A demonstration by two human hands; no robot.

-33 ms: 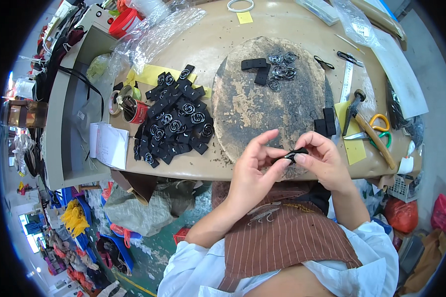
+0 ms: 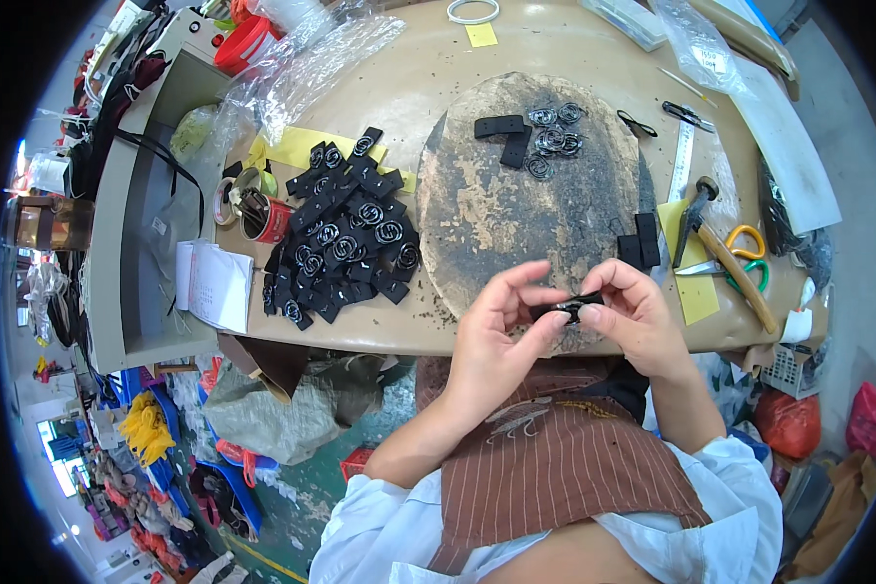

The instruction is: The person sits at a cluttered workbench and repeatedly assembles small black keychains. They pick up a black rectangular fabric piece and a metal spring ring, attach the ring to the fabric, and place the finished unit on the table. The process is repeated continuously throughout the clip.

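Note:
Between my hands, just off the near edge of the round board, is a black strap piece with a shiny metal buckle partly hidden by my fingers. My left hand pinches its left end between thumb and fingers. Thumb and forefinger of my right hand grip the right end. On the worn round board lie several loose metal ring buckles beside two black strap pieces. To the left is a big heap of black strap pieces with buckles.
Right of the board are stacked black pieces, a hammer, scissors and a steel ruler. At left are a red can of tools and a notepad. The table's near edge runs below my hands.
My left fingers have shifted slightly, and the black strap piece has turned a little flatter between my hands. The rest stays in place.

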